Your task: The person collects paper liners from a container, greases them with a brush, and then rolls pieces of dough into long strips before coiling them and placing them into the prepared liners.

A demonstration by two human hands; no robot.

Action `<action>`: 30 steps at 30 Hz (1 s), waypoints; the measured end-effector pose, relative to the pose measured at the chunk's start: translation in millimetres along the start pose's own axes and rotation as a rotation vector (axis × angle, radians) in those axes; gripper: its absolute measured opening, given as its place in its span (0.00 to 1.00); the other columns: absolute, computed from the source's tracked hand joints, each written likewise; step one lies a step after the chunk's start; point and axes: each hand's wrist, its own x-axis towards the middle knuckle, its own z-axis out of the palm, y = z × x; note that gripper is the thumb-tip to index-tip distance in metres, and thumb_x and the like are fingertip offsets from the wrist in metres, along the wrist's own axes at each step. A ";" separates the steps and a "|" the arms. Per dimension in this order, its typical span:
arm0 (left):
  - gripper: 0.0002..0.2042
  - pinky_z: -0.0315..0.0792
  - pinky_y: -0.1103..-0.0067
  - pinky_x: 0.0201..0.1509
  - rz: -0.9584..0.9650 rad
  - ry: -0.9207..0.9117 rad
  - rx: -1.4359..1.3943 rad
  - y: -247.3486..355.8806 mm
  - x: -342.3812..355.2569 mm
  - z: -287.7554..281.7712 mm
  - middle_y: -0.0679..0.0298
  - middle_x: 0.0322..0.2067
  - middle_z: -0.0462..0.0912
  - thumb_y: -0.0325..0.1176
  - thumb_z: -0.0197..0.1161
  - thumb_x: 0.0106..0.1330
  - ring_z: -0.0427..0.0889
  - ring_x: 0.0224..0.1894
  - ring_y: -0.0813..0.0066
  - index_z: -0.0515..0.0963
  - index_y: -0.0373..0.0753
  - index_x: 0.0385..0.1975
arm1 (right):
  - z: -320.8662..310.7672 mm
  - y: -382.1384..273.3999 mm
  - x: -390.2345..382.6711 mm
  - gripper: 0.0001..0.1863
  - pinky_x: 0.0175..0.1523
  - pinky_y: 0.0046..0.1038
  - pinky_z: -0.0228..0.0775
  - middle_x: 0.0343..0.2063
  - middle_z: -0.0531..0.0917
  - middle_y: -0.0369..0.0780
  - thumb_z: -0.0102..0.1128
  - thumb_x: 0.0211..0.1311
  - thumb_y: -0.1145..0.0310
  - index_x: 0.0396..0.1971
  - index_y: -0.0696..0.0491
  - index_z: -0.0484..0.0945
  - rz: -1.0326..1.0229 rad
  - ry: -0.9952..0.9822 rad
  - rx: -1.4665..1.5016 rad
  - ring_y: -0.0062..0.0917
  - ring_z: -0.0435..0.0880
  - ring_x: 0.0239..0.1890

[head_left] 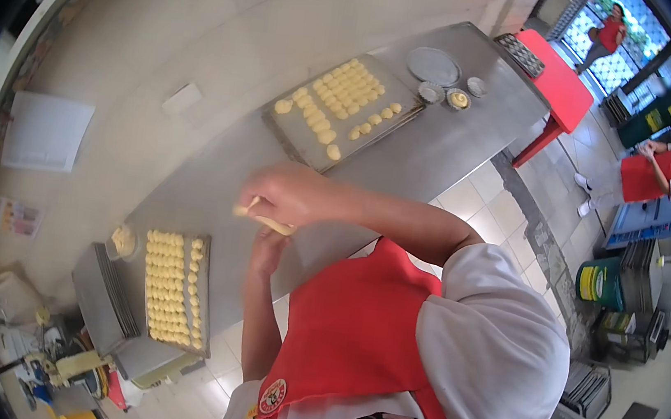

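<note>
My right hand (286, 191) reaches over the steel table (441, 151) and is closed on a thin pale-yellow dough strip (269, 222). My left hand (268, 250) comes up from below and pinches the same strip on its underside. The strip hangs in the air between the two hands, above the table's near edge. To the left lies a tray (208, 294) filled with tight rows of small dough pieces. A second tray (298, 135), farther along the table, carries several looser dough balls. I wear a red apron over a white shirt.
A small bowl of dough (123, 242) stands beside the left tray, with stacked trays (103, 299) under it. Round tins (433, 65) sit at the table's far end. Beyond are a red table (560, 86), a green bin (600, 283) and two people in red (661, 174).
</note>
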 end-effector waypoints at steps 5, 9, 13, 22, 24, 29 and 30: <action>0.10 0.78 0.72 0.43 0.081 -0.308 -0.472 17.1 18.9 104.9 0.63 0.44 0.84 0.29 0.63 0.73 0.82 0.39 0.73 0.79 0.38 0.51 | -44.5 13.6 -39.2 0.08 0.45 0.42 0.76 0.33 0.87 0.42 0.66 0.58 0.64 0.32 0.52 0.85 0.230 -0.406 -0.317 0.42 0.86 0.40; 0.10 0.79 0.69 0.45 -0.010 -0.154 -0.200 14.9 31.1 151.8 0.62 0.47 0.84 0.28 0.59 0.74 0.84 0.46 0.69 0.79 0.37 0.52 | -61.9 44.1 -85.0 0.10 0.44 0.41 0.76 0.34 0.87 0.43 0.66 0.60 0.62 0.33 0.53 0.86 0.353 -0.142 -0.066 0.41 0.86 0.41; 0.12 0.81 0.66 0.47 -0.088 -0.376 -0.060 -10.2 62.1 162.4 0.59 0.51 0.83 0.27 0.55 0.76 0.85 0.48 0.66 0.78 0.35 0.55 | -93.5 80.1 -132.8 0.14 0.45 0.37 0.76 0.34 0.87 0.42 0.68 0.62 0.59 0.38 0.54 0.87 0.498 0.025 0.037 0.35 0.86 0.40; 0.18 0.82 0.65 0.54 -0.158 -0.477 -0.193 9.7 152.2 273.3 0.55 0.51 0.83 0.33 0.56 0.77 0.85 0.52 0.61 0.73 0.34 0.62 | -171.2 173.4 -213.8 0.21 0.50 0.34 0.77 0.40 0.84 0.44 0.68 0.67 0.56 0.52 0.55 0.85 0.459 0.188 0.284 0.34 0.85 0.45; 0.19 0.82 0.63 0.55 -0.170 -0.419 -0.197 2.0 181.8 297.7 0.54 0.54 0.81 0.34 0.57 0.77 0.84 0.53 0.60 0.71 0.34 0.64 | -188.4 202.0 -221.9 0.22 0.51 0.36 0.78 0.44 0.84 0.45 0.65 0.70 0.56 0.54 0.57 0.83 0.499 0.212 0.188 0.35 0.84 0.46; 0.26 0.84 0.64 0.53 -0.184 -0.156 0.074 -34.3 252.9 379.5 0.53 0.62 0.74 0.38 0.58 0.78 0.84 0.55 0.59 0.63 0.35 0.70 | -205.8 290.7 -259.0 0.20 0.47 0.35 0.79 0.43 0.84 0.42 0.62 0.73 0.57 0.52 0.59 0.82 0.791 0.563 0.552 0.32 0.84 0.44; 0.27 0.84 0.65 0.50 -0.227 -0.113 0.166 -36.4 259.9 399.7 0.52 0.63 0.73 0.40 0.58 0.78 0.86 0.51 0.60 0.63 0.35 0.70 | -206.5 306.8 -270.9 0.20 0.45 0.34 0.79 0.43 0.84 0.41 0.61 0.73 0.57 0.53 0.58 0.81 0.967 0.668 0.830 0.30 0.84 0.43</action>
